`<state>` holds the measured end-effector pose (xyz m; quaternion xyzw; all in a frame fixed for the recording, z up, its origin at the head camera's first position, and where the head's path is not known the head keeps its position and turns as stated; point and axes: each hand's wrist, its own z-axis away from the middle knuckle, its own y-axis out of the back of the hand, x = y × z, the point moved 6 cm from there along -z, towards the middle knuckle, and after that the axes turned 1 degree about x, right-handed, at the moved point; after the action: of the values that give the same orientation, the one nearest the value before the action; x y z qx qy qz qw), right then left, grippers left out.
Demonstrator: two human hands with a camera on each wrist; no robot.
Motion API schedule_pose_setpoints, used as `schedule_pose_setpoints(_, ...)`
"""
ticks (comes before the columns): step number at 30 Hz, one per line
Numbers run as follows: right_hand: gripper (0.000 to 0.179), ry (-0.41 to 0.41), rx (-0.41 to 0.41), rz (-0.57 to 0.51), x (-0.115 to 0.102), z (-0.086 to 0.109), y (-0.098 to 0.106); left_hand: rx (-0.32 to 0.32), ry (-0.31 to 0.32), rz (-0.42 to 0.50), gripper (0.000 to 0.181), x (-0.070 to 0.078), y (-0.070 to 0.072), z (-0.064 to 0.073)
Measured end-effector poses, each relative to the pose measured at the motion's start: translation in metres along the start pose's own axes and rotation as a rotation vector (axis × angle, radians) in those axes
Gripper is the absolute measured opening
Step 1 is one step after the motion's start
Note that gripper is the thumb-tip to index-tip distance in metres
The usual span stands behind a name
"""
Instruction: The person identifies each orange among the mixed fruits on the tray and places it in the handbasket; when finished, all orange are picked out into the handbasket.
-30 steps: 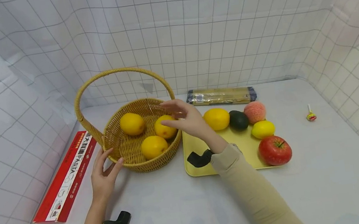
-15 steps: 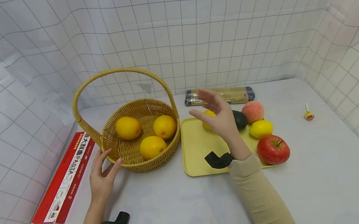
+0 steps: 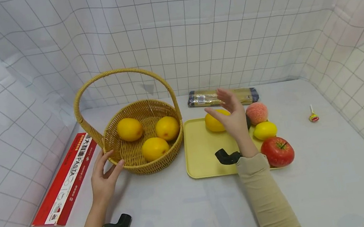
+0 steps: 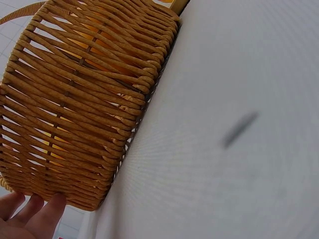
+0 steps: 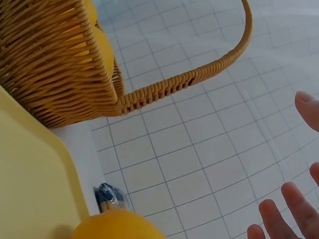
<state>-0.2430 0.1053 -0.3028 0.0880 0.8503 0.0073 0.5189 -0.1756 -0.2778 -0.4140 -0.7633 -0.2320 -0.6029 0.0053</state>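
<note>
My left hand [image 3: 103, 177] touches the front left of a wicker basket [image 3: 148, 168], thumb and fingers spread against its rim and outer wall. Fingertips [image 4: 54, 206] press the woven side in the left wrist view. Three yellow-orange lemons [image 3: 155, 149] lie inside the basket. Over a yellow tray [image 3: 203, 160] hovers my right hand [image 3: 234, 118], fingers apart and holding nothing. Close beside it on the tray is a similar lemon [image 3: 215, 121]. A dark green fruit, mostly hidden behind the hand, lies near a pink bumpy fruit [image 3: 256, 113], a smaller lemon [image 3: 265, 130] and a red fruit [image 3: 277, 151].
A red pasta box [image 3: 64, 180] lies left of the basket. Behind the tray is a gold-and-blue flat packet [image 3: 246, 95]. A lollipop [image 3: 313, 116] lies at the far right. The arched basket handle [image 3: 121, 71] stands upright. Gridded white cloth [image 3: 243, 25] walls the table.
My right hand has moved right, from above the basket to above the tray, and stays unclosed. The left hand keeps its place at the basket; the lemons inside have shifted slightly.
</note>
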Motion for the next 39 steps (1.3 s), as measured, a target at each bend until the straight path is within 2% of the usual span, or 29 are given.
schedule_pose_setpoints(3,0.055,-0.021,0.013,0.012,0.007,0.000,0.001,-0.003,0.013,-0.006,0.048,0.005,0.000,0.001)
schedule_pose_setpoints(8,0.055,-0.069,0.027,0.004,0.021,-0.001,0.000,-0.007,0.011,-0.007,0.046,0.025,-0.002,0.006)
schedule_pose_setpoints(11,0.055,-0.085,0.028,0.017,0.027,-0.001,0.000,-0.007,0.009,-0.003,0.046,0.029,-0.003,0.008)
schedule_pose_setpoints(14,0.055,-0.091,0.029,0.026,0.032,-0.001,0.000,-0.007,0.013,0.001,0.047,0.024,-0.002,0.006)
schedule_pose_setpoints(19,0.055,-0.100,0.026,0.031,0.039,0.000,0.000,-0.005,0.017,-0.004,0.047,0.007,0.000,0.001)
schedule_pose_setpoints(23,0.055,-0.112,0.025,0.046,0.042,0.001,0.000,-0.003,0.012,0.000,0.047,0.010,-0.001,0.002)
schedule_pose_setpoints(26,0.057,-0.123,0.026,0.040,0.060,-0.002,0.000,-0.001,0.004,0.003,0.048,0.009,-0.001,0.001)
schedule_pose_setpoints(30,0.059,-0.127,0.035,0.015,0.087,-0.006,0.001,-0.002,-0.002,-0.002,0.049,-0.002,0.000,-0.001)
schedule_pose_setpoints(39,0.058,-0.145,0.059,0.033,0.094,-0.003,0.000,-0.004,0.008,-0.006,0.049,-0.004,-0.001,-0.002)
